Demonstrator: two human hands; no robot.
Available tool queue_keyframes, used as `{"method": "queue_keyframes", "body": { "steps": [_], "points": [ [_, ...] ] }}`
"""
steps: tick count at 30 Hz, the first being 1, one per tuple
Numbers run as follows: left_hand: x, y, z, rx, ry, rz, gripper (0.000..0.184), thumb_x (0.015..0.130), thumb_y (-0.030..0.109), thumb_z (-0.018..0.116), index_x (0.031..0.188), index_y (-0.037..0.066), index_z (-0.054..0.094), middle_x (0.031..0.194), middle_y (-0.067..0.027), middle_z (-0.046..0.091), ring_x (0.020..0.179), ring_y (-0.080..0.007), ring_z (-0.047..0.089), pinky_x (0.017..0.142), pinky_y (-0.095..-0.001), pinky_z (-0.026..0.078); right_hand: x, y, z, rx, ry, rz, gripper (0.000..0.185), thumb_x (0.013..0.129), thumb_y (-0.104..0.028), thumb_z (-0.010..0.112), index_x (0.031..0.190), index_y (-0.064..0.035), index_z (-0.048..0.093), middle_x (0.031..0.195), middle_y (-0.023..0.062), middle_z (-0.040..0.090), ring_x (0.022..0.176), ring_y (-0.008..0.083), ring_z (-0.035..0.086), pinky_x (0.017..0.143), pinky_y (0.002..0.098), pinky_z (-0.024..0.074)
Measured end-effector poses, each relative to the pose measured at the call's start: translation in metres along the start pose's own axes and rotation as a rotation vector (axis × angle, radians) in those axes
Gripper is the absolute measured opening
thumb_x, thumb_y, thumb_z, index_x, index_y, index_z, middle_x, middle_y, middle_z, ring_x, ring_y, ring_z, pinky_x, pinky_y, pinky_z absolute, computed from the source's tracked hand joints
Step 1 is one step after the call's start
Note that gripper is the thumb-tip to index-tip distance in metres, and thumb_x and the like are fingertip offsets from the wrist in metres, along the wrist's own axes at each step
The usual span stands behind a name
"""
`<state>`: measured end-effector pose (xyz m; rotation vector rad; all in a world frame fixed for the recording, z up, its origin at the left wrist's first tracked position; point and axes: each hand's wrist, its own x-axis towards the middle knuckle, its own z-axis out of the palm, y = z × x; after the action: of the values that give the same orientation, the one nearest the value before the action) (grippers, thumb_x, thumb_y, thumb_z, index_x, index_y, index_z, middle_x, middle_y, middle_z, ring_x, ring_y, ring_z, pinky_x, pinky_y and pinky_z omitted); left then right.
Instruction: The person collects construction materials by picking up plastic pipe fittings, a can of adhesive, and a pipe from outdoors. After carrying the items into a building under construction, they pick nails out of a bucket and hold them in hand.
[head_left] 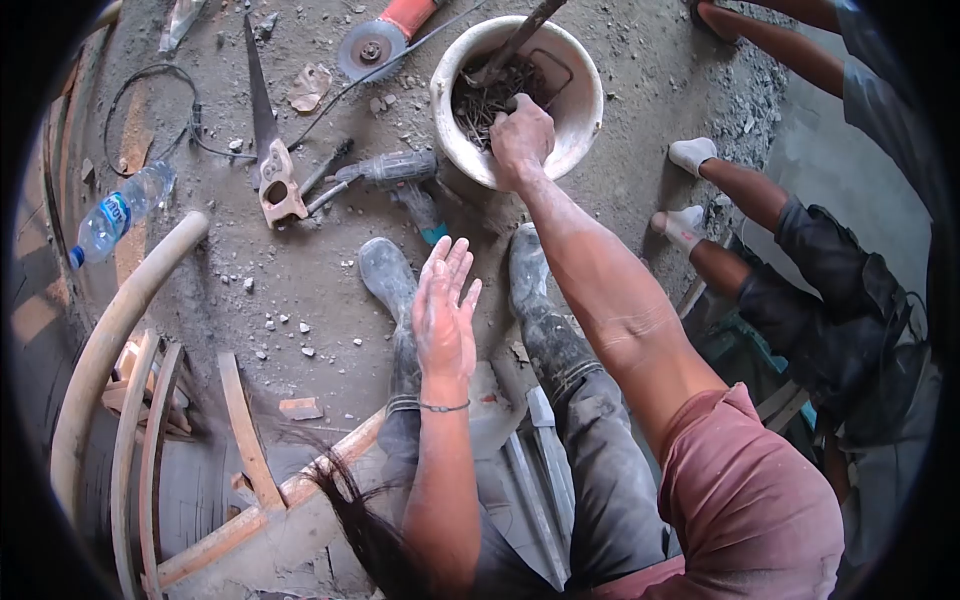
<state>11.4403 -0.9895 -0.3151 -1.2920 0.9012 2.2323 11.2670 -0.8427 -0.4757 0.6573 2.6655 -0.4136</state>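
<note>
My right hand [522, 140] reaches into a white bucket [590, 108] at the top centre, its fingers bent down on a heap of nails [487, 108]; the fingertips are hidden among them. A tool handle [518, 40] leans out of the same bucket. Above my boots, my left hand [445, 315] is raised with its fingers stretched and nothing in it. Just beyond it a cordless drill [395, 168] lies on the ground, next to a hand saw [270, 150]. An angle grinder [385, 42] rests left of the bucket.
A water bottle [122, 212] lies at the left, near a looped cable [150, 68]. Curved wooden poles [115, 320] and a plank [245, 430] stand lower left. Two people's legs [745, 190] are at the right. Rubble bits are scattered on the ground.
</note>
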Motion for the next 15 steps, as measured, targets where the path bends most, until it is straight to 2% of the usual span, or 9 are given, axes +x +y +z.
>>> {"method": "queue_keyframes", "body": {
  "steps": [2, 3, 6, 7, 8, 10, 11, 12, 15],
  "points": [
    [0.000, 0.000, -0.001, -0.003, 0.002, 0.004, 0.066, 0.109, 0.046, 0.050, 0.158, 0.005, 0.037, 0.158, -0.0149, 0.047, 0.148, -0.0271, 0.042, 0.120, -0.0491, 0.031, -0.007, -0.005, -0.005, 0.072, -0.023, 0.132, 0.025, 0.085, -0.014, 0.067, 0.108, -0.0082, 0.077, 0.104, 0.0191, 0.076, 0.103, 0.0353, 0.073, 0.094, 0.0450, 0.0563],
    [0.000, 0.000, -0.001, -0.008, 0.004, 0.005, 0.065, 0.109, 0.046, 0.050, 0.158, 0.005, 0.037, 0.158, -0.0150, 0.047, 0.148, -0.0273, 0.042, 0.120, -0.0493, 0.030, -0.010, -0.002, -0.007, 0.139, -0.025, 0.163, 0.023, 0.085, -0.017, 0.068, 0.103, -0.0079, 0.079, 0.100, 0.0203, 0.077, 0.096, 0.0349, 0.075, 0.092, 0.0437, 0.0574],
    [0.002, -0.001, -0.003, -0.020, 0.004, 0.002, 0.065, 0.109, 0.046, 0.049, 0.158, 0.005, 0.037, 0.158, -0.0151, 0.047, 0.148, -0.0276, 0.042, 0.120, -0.0493, 0.030, -0.017, 0.011, -0.022, 0.278, -0.108, 0.153, 0.024, 0.084, -0.023, 0.072, 0.103, -0.0087, 0.080, 0.096, 0.0195, 0.077, 0.093, 0.0342, 0.076, 0.092, 0.0431, 0.0573],
    [0.002, -0.001, -0.003, -0.023, 0.005, 0.002, 0.065, 0.109, 0.046, 0.049, 0.158, 0.005, 0.037, 0.158, -0.0151, 0.047, 0.148, -0.0276, 0.042, 0.120, -0.0493, 0.030, -0.023, 0.016, -0.029, 0.362, -0.145, 0.157, 0.026, 0.088, -0.024, 0.072, 0.103, -0.0037, 0.077, 0.090, 0.0186, 0.078, 0.090, 0.0290, 0.077, 0.085, 0.0400, 0.0598],
    [0.002, -0.001, -0.003, -0.027, 0.005, 0.001, 0.066, 0.109, 0.047, 0.048, 0.158, 0.005, 0.037, 0.158, -0.0152, 0.047, 0.148, -0.0276, 0.042, 0.120, -0.0492, 0.030, -0.028, 0.019, -0.037, 0.360, -0.145, 0.157, 0.026, 0.088, -0.024, 0.072, 0.103, -0.0037, 0.077, 0.090, 0.0186, 0.078, 0.090, 0.0290, 0.077, 0.085, 0.0400, 0.0598],
    [0.002, -0.001, -0.002, -0.030, 0.002, -0.001, 0.066, 0.109, 0.047, 0.048, 0.158, 0.005, 0.037, 0.158, -0.0153, 0.047, 0.148, -0.0276, 0.042, 0.120, -0.0491, 0.031, -0.038, 0.025, -0.052, 0.944, -0.384, 0.474, 0.022, 0.097, -0.020, 0.066, 0.104, 0.0007, 0.072, 0.089, 0.0167, 0.078, 0.085, 0.0222, 0.077, 0.073, 0.0334, 0.0604],
    [0.002, -0.001, -0.001, -0.027, 0.002, -0.003, 0.066, 0.109, 0.047, 0.049, 0.158, 0.005, 0.037, 0.158, -0.0153, 0.047, 0.148, -0.0276, 0.042, 0.120, -0.0490, 0.031, -0.042, 0.029, -0.063, 1.011, -0.468, 0.464, 0.019, 0.105, -0.017, 0.056, 0.107, -0.0001, 0.065, 0.093, 0.0162, 0.077, 0.080, 0.0162, 0.075, 0.065, 0.0266, 0.0580],
    [0.003, -0.001, -0.001, -0.024, 0.002, -0.004, 0.067, 0.108, 0.048, 0.049, 0.158, 0.005, 0.038, 0.158, -0.0152, 0.047, 0.148, -0.0275, 0.042, 0.120, -0.0489, 0.031, -0.041, 0.037, -0.066, 1.011, -0.465, 0.464, 0.019, 0.105, -0.017, 0.056, 0.107, -0.0001, 0.065, 0.093, 0.0162, 0.077, 0.080, 0.0162, 0.075, 0.065, 0.0266, 0.0580],
    [0.004, 0.001, 0.001, -0.011, 0.014, -0.021, 0.067, 0.108, 0.049, 0.050, 0.158, 0.005, 0.038, 0.158, -0.0152, 0.047, 0.148, -0.0274, 0.042, 0.120, -0.0487, 0.031, -0.043, 0.058, -0.064, 1.357, -0.671, 0.530, 0.023, 0.110, -0.018, 0.045, 0.114, -0.0027, 0.062, 0.105, 0.0203, 0.077, 0.070, 0.0159, 0.070, 0.064, 0.0274, 0.0583]
  ]
}}
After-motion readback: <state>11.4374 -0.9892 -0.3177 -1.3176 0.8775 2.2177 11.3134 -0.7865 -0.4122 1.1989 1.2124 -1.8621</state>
